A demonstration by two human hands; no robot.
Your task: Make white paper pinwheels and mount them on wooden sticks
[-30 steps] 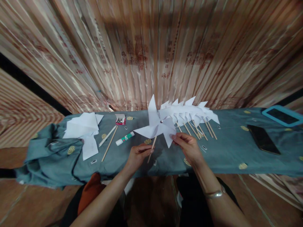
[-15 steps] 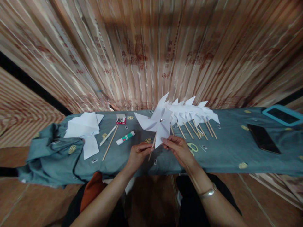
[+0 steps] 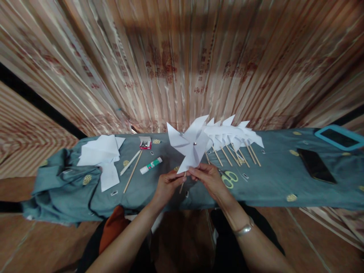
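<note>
A white paper pinwheel [image 3: 191,145] with a metal pin at its centre stands on a thin wooden stick [image 3: 182,186] over the table's near edge. My left hand [image 3: 166,186] is closed round the stick below the wheel. My right hand [image 3: 208,178] pinches the lowest paper blade between thumb and fingers. Just behind, to the right, lies a row of finished white pinwheels [image 3: 231,137] with their sticks pointing toward me. Green-handled scissors [image 3: 229,177] lie beside my right hand.
A grey-blue cloth [image 3: 273,178] covers the narrow table. On the left lie white paper sheets [image 3: 100,153], two loose sticks [image 3: 132,170], a glue stick [image 3: 150,165] and a small red box of pins [image 3: 145,143]. At right are a black phone [image 3: 315,166] and a blue-cased tablet [image 3: 338,138].
The pinwheel has turned clockwise, blade by blade. My right hand has moved left along with the blade it pinches, uncovering the scissors. My left hand has kept its hold on the stick.
</note>
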